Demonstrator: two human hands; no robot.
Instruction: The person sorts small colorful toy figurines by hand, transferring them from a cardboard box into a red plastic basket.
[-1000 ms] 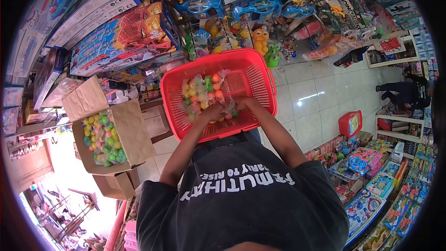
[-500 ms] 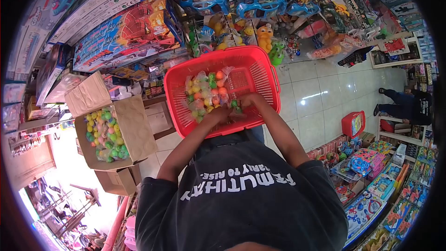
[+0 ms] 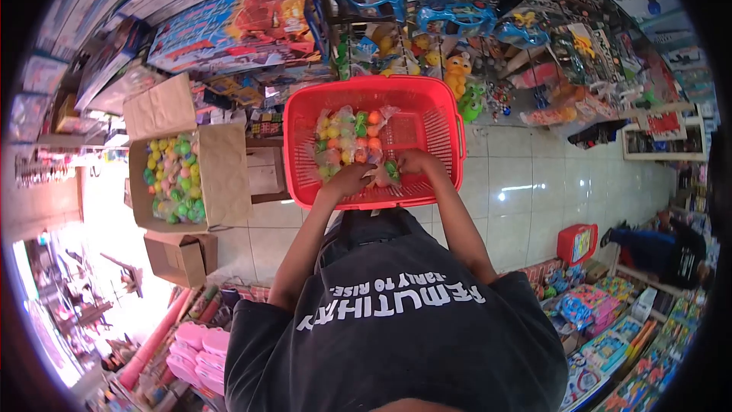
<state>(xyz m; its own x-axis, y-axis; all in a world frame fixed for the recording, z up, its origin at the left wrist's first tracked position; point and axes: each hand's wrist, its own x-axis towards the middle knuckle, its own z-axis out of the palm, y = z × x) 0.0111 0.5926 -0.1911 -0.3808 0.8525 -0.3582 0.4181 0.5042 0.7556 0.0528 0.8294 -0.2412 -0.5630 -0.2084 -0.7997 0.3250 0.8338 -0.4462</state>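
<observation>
A red plastic basket (image 3: pixel 296 183) with slotted sides sits in front of my body. Clear packets of small coloured balls (image 3: pixel 347 137), yellow, orange and green, lie in its left part. My left hand (image 3: pixel 352 181) reaches in at the near side, its fingers closed on the edge of a clear bag of balls (image 3: pixel 391 171). From the other side my right hand (image 3: pixel 416 161) pinches the same bag. Green and orange-pink show through its plastic. The fingertips of both hands are partly hidden.
On the left stands an open cardboard box (image 3: pixel 223 175) with more bagged balls (image 3: pixel 177 191). Toy packages (image 3: pixel 457 19) hang at the back. Tiled floor (image 3: pixel 509 175) extends to the right, with a red container (image 3: pixel 577 243) and another person (image 3: pixel 663 252) there.
The head view has shifted, so the basket and box sit differently in the picture. Between my hands the bag has turned, showing more of its balls. Both hands stay at the basket's near side.
</observation>
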